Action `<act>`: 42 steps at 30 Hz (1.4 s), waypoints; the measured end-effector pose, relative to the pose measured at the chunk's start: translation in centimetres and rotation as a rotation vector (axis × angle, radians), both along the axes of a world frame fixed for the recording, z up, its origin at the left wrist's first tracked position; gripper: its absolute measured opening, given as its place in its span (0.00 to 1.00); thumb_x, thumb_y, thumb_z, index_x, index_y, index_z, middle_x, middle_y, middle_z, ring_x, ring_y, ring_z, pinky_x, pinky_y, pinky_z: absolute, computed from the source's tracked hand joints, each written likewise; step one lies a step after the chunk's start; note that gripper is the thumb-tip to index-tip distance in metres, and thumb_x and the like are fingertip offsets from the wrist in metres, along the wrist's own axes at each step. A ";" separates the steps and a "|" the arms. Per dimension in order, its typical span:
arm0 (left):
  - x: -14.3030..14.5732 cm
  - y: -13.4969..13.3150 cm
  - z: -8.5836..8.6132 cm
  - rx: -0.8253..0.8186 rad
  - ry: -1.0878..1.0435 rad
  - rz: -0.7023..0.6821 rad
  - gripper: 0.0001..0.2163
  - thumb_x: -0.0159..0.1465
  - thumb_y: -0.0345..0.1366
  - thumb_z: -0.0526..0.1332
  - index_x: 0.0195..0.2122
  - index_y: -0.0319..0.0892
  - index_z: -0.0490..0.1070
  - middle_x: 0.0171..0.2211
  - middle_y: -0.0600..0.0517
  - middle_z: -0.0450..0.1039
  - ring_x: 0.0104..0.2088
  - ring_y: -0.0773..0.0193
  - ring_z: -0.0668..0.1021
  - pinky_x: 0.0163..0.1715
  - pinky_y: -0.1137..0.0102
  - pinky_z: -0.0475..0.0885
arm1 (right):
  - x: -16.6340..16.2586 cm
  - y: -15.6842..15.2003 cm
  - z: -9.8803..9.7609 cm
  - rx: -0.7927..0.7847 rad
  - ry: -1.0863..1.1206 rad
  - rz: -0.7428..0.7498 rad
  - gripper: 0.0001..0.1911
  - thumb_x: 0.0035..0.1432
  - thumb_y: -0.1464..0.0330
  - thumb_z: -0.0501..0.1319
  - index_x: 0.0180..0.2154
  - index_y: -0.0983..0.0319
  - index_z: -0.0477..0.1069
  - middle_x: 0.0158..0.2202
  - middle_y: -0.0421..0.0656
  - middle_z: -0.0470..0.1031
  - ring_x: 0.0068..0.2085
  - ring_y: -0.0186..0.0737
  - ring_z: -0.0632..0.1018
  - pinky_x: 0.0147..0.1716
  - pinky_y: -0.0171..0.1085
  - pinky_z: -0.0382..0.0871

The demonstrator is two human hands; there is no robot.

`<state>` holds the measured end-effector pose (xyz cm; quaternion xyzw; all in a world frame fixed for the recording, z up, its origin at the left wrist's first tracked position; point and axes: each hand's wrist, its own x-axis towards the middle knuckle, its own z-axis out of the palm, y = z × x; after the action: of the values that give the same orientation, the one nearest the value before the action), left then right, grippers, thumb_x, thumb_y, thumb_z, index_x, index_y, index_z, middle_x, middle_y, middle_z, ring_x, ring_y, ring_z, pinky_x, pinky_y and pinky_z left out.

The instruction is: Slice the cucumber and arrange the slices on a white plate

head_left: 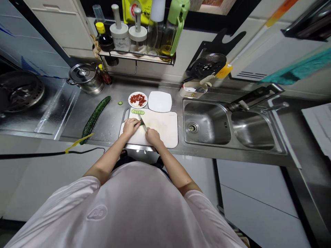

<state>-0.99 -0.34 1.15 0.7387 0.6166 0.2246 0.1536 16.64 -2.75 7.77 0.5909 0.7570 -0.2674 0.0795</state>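
My right hand [153, 137] is closed round the handle of a kitchen knife [143, 124], its blade angled up and left over a white cutting board [165, 129]. Just left of the blade, my left hand [131, 126] has its fingers pressed on a piece of cucumber [141, 123], mostly hidden by the fingers and knife. A row of several cucumber slices [138, 112] lies at the board's far edge. Behind it stand a plate of chopped red pieces [138, 100] and a bare white plate [159, 101].
A long whole cucumber [95, 119] lies left, with a cut cucumber end [120, 103] nearby. A lidded steel pot [85, 78] stands at the back left. To the right is a double sink [207, 137]; above hangs a rack [137, 55] of bottles and jars.
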 end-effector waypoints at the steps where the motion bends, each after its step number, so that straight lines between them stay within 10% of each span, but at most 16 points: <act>1: 0.0 0.0 0.0 -0.004 0.003 0.001 0.12 0.66 0.42 0.55 0.43 0.49 0.77 0.42 0.48 0.75 0.46 0.57 0.73 0.49 0.61 0.61 | 0.0 0.0 0.0 0.004 0.002 0.003 0.15 0.65 0.72 0.47 0.48 0.65 0.67 0.44 0.51 0.76 0.45 0.45 0.76 0.42 0.37 0.67; 42: 0.0 0.0 0.0 0.042 0.013 -0.011 0.11 0.66 0.41 0.55 0.41 0.47 0.77 0.41 0.49 0.76 0.44 0.57 0.73 0.48 0.61 0.62 | 0.0 0.6 -0.9 -0.017 -0.033 0.046 0.15 0.64 0.73 0.47 0.48 0.65 0.66 0.44 0.53 0.76 0.45 0.46 0.77 0.42 0.39 0.67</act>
<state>-1.00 -0.35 1.14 0.7466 0.6086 0.2319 0.1355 16.67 -2.18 6.88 0.5770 0.7666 -0.2620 0.1032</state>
